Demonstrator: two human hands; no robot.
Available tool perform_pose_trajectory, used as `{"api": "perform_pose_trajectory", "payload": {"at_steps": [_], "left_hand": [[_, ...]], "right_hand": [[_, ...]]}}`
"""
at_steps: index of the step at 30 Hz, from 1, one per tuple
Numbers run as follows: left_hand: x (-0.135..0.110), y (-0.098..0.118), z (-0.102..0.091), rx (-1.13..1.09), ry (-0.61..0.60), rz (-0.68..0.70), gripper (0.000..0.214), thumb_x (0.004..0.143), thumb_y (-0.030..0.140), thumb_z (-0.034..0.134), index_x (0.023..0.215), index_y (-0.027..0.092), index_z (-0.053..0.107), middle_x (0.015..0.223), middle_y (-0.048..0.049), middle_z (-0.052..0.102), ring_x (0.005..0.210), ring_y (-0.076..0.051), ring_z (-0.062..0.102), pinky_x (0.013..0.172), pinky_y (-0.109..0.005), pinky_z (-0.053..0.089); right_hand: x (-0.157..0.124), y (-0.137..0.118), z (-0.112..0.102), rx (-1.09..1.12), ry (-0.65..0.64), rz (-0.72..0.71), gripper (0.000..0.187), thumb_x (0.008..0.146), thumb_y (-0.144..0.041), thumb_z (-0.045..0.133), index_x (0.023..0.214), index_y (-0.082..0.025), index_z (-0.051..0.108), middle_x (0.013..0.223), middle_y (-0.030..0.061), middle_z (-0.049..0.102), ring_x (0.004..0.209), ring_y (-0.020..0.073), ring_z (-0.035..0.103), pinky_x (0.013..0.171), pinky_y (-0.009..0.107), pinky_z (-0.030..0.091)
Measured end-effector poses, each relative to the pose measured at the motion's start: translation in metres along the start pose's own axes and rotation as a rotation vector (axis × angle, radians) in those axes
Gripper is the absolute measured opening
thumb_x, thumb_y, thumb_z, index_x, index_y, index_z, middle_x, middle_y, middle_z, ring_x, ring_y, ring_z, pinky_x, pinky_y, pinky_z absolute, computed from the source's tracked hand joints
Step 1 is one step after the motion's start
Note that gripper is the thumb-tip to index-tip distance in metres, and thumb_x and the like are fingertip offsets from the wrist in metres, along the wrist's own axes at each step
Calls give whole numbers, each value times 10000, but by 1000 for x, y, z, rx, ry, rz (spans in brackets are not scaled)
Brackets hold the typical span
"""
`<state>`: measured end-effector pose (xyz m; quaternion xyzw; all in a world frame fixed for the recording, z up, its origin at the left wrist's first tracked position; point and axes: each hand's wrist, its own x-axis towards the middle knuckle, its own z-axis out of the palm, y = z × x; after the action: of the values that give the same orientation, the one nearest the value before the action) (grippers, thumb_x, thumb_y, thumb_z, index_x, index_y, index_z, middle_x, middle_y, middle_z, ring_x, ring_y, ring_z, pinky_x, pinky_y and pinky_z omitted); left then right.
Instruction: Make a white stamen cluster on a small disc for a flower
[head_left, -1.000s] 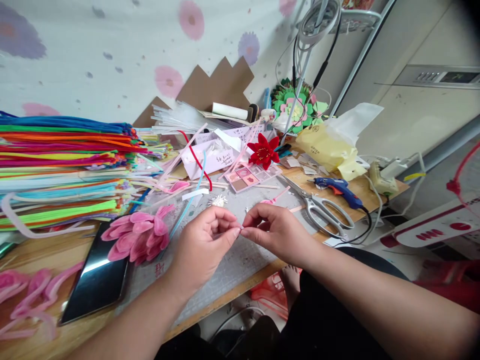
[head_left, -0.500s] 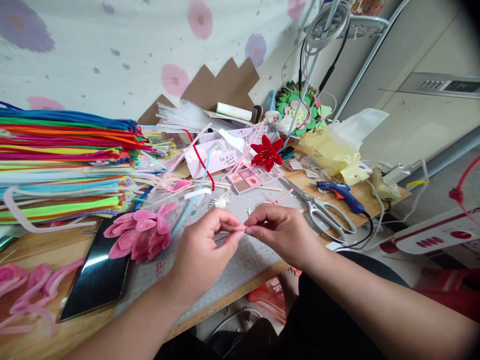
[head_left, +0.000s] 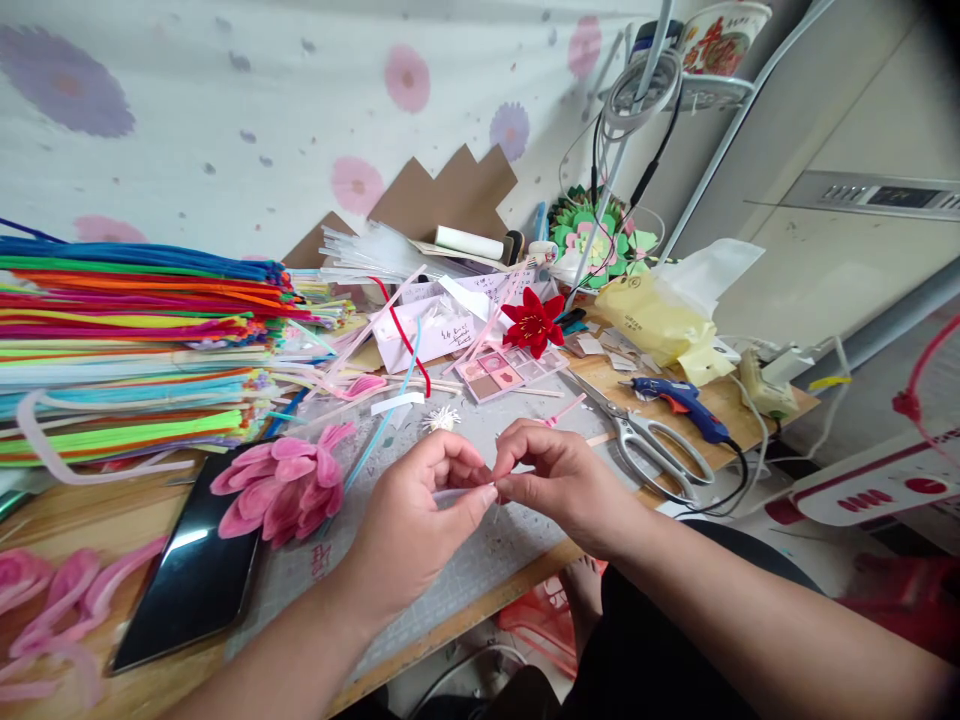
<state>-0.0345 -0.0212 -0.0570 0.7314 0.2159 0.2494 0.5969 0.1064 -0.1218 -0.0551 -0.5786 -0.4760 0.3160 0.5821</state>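
Note:
My left hand and my right hand meet fingertip to fingertip above the grey cutting mat. Both pinch a thin pale strip, mostly hidden by the fingers; its kind is too small to make out. Just beyond the left fingers lies a white tuft of fine stems. A pink fuzzy petal cluster rests left of my left hand, partly over a black tablet or phone. Scissors lie open to the right of my right hand.
Bundles of coloured pipe cleaners fill the left side. Farther back are a red flower and an eyeshadow palette. A blue glue gun with its cord and a yellow tissue pack sit at right. Pink fuzzy strips lie front left.
The view has tilted up a little, so everything sits lower in the picture. My fingertips have shifted slightly on the pinched strip, and more of it shows in my left hand.

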Motion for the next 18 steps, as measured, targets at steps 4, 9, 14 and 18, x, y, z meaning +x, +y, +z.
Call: {"api": "perform_pose_trajectory", "payload": {"at_steps": [4,9,14,18], "left_hand": [[2,1,-1,-66,-42,-29,156,751,190,698,849,209,578,807,17,651,790,-137,633,705,-243,500],[2,-2,-2,-102,-37,-50,200,730,196,732,852,205,574,793,19,646,775,-136,617,694,-243,490],[2,-5,-2,-136,-18,-44,173,748,225,729,817,209,571,739,39,620,679,-108,572,627,-213,453],[3,-3,-2,-117,-14,-20,162,736,220,736,790,212,584,739,33,614,686,-122,579,617,-219,453]], "right_hand": [[-2,2,7,343,21,136,209,669,-300,819,680,-182,647,677,-26,586,653,117,545,632,265,448],[-5,1,15,591,86,262,259,572,-281,888,628,-171,660,651,-30,613,621,98,554,637,247,469],[-6,0,16,688,91,371,264,546,-272,904,631,-169,676,651,-28,628,618,95,558,664,250,468],[-8,0,18,716,86,396,264,546,-280,902,635,-170,678,656,-26,622,621,97,537,686,256,454]]}}
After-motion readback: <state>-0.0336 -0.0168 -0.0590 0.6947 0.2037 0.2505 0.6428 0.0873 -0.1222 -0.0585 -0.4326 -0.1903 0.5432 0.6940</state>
